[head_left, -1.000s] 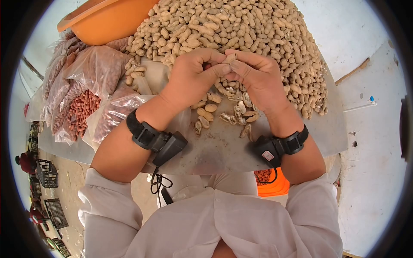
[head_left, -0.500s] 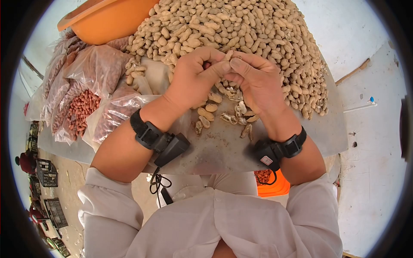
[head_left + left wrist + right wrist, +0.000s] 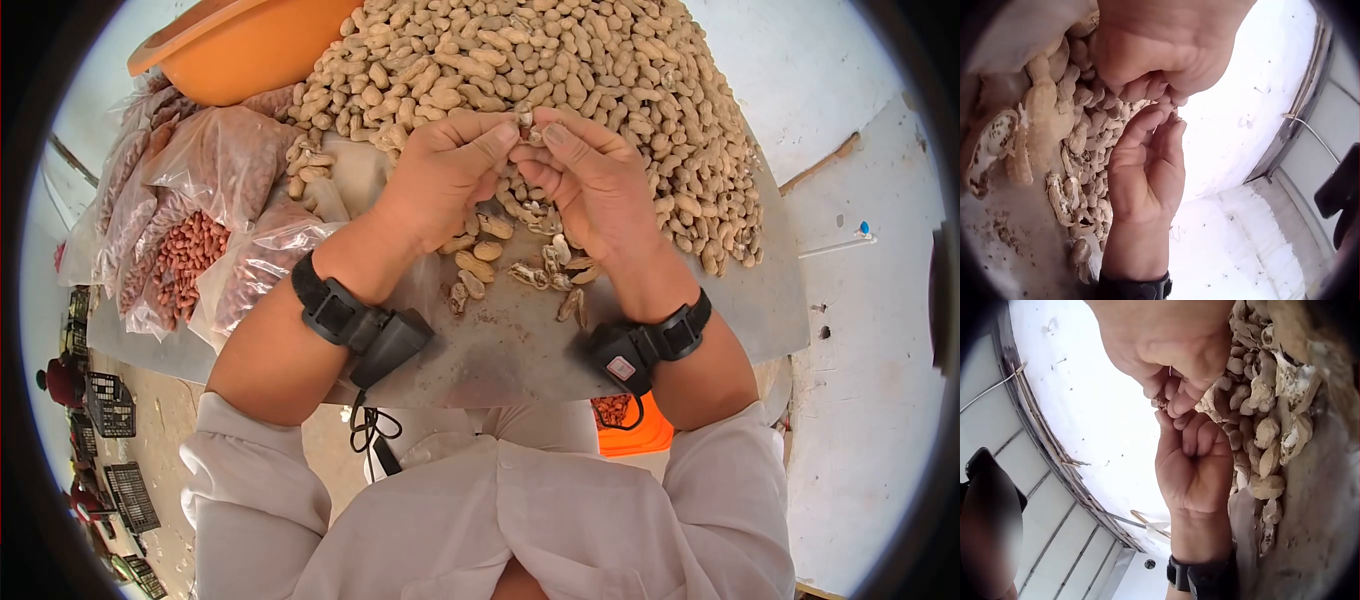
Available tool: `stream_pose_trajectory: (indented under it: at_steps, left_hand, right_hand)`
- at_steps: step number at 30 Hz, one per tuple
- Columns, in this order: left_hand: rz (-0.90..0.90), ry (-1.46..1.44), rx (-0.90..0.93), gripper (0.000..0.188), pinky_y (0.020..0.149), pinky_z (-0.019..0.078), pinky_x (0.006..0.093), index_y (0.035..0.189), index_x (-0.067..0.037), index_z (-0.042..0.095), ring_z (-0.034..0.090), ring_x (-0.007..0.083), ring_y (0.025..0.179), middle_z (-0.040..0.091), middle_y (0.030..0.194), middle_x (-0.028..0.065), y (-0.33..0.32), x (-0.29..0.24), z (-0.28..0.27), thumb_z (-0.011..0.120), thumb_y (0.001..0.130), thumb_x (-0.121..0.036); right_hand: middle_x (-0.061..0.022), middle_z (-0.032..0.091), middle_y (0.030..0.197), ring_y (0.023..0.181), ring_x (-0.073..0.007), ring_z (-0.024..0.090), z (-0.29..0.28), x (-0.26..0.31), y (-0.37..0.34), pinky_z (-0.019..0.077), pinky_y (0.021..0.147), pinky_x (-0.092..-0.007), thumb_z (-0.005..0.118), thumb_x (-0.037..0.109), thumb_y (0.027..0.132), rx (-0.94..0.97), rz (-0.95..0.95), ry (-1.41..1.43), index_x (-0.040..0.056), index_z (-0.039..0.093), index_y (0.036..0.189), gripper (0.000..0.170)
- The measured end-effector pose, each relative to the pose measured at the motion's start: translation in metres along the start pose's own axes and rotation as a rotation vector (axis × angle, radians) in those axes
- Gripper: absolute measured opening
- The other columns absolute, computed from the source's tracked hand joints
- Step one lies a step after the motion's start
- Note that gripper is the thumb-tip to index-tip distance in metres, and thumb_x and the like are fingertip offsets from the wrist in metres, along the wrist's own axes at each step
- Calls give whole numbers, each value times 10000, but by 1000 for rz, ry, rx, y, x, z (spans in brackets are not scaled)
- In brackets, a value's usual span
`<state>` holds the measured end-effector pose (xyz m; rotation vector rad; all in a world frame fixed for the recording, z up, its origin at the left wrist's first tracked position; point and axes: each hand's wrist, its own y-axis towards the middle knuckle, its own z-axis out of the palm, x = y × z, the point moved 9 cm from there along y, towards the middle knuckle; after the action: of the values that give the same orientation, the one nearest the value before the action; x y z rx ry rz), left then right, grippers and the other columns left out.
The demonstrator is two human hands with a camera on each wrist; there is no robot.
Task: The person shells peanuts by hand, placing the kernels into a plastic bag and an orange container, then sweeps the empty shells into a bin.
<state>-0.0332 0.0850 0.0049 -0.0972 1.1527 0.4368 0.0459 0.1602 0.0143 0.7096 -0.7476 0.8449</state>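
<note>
In the head view both hands meet over the near edge of a large peanut heap (image 3: pixel 560 60). My left hand (image 3: pixel 445 175) and my right hand (image 3: pixel 597 185) pinch an opened peanut (image 3: pixel 527 122) between thumbs and fingertips, pale shell and a reddish bit showing. The left wrist view has the right hand (image 3: pixel 1147 165) upright below, its fingertips close to the left hand's (image 3: pixel 1163 47). From the right wrist the fingers hide most of the peanut. Split shells (image 3: pixel 553 262) and whole peanuts (image 3: pixel 476 265) lie on the metal table below the hands.
Plastic bags of red kernels (image 3: pixel 222 165) lie at the left, one open with loose kernels (image 3: pixel 190 255) showing. An orange basin (image 3: pixel 245 50) stands behind them. Under the table's near edge is an orange container (image 3: pixel 640 430); black crates (image 3: pixel 110 403) stand on the floor at far left.
The fingertips have drawn slightly apart, and the peanut between them now shows opened, with its inside visible. The left hand has shifted a little to the left.
</note>
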Motion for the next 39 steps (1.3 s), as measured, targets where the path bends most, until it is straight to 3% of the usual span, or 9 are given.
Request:
stream_pose_trajectory:
  at_steps: [4,10,13,16,22,25,28,31,39]
  left_hand:
    - [-5,-44,3,289,454,273,183,1040,29,590,337,44,510,435,631,-44,0,-4,0,538,915,-226]
    - [34,6,-122,338,467,260,189,1090,20,552,298,55,513,419,645,-39,0,-11,-14,454,950,-272]
    - [35,3,-140,338,472,266,191,1072,18,561,303,58,520,422,650,-40,0,-13,-17,447,952,-277]
    - [38,-16,-149,331,478,271,192,1055,11,572,310,60,529,425,654,-39,1,-12,-22,446,951,-277]
    - [64,-69,-178,339,485,277,196,1046,0,583,315,64,532,435,658,-36,3,-11,-27,436,953,-291]
    - [69,-84,-174,346,486,280,198,1043,-1,587,316,64,532,438,655,-36,4,-9,-28,433,953,-297]
    - [69,-68,-166,347,485,278,200,1038,0,591,318,63,530,435,649,-36,4,-10,-26,430,954,-296]
    - [73,-80,-171,326,484,277,200,1037,2,591,320,59,528,430,642,-34,5,-10,-28,449,947,-277]
    - [-7,112,-58,252,461,280,177,1029,3,608,363,37,538,495,694,-38,2,-4,-10,604,868,-191]
  right_hand:
    - [-77,651,843,735,-154,635,-11,17,4,518,692,-248,599,49,819,2,-13,-238,-33,635,987,190]
    - [-15,616,708,586,-75,528,-5,24,-7,417,563,-193,587,75,738,379,169,-907,4,686,822,149]
    - [-38,628,759,642,-70,530,10,19,-15,413,586,-206,593,37,771,609,141,-1209,-36,664,848,127]
    - [-19,566,617,604,-71,517,-1,16,-14,400,544,-230,628,130,727,474,292,-1112,-14,646,770,151]
    - [-55,601,686,632,-143,538,36,-1,-14,418,569,-262,656,137,739,532,-125,-1369,-3,649,816,160]
    - [-123,607,743,690,-290,573,41,-17,-12,457,628,-357,639,181,710,545,-95,-1568,30,661,763,161]
    - [-125,611,767,696,-303,573,43,-24,-12,459,639,-372,647,197,706,542,-208,-1664,29,661,778,184]
    - [-113,606,736,681,-274,579,43,-21,-11,464,624,-348,657,185,696,531,-136,-1689,29,657,777,176]
    - [-3,598,707,640,-51,534,0,25,0,429,560,-198,699,64,725,41,-115,-927,16,606,806,132]
